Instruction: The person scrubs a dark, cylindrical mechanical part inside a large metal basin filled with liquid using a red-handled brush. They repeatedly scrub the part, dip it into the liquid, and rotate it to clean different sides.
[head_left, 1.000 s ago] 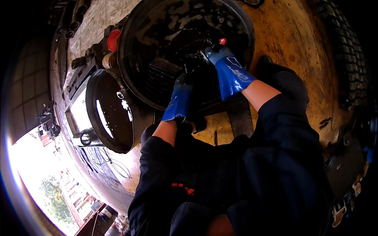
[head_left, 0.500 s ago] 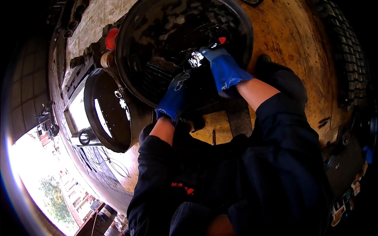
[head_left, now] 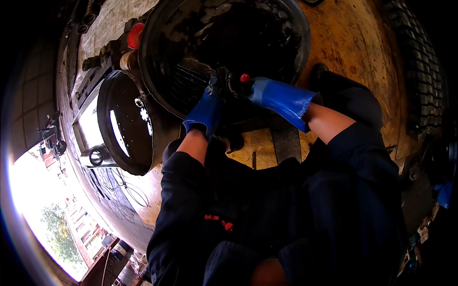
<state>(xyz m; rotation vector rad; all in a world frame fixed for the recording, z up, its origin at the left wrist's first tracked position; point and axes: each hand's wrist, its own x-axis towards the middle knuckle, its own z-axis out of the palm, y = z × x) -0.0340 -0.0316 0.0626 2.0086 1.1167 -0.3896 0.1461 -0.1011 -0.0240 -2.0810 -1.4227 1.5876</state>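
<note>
A large round black tub (head_left: 305, 35) holds dark, foamy liquid with a ribbed dark piece (head_left: 183, 88) lying in it. Over the tub's near side, my left hand (head_left: 210, 102) in a blue rubber glove is closed on a dark, wet part (head_left: 228, 82) whose kind I cannot make out. Beside it my right hand (head_left: 267, 90), gloved the same way, is closed round a dark tool with a red rounded end (head_left: 245, 77). The rest of that tool is hidden by the glove and shadow.
To the left stands a second round dark container (head_left: 107, 124) with shiny dark liquid. A red round piece (head_left: 135, 35) sits by the tub's left rim. A big treaded tyre (head_left: 420, 71) stands on the right, and looped wire (head_left: 136, 193) lies at lower left.
My right hand has drawn back toward me, bringing the red-ended tool down and left. My left hand has shifted slightly left and up, with the dark part now showing in it.
</note>
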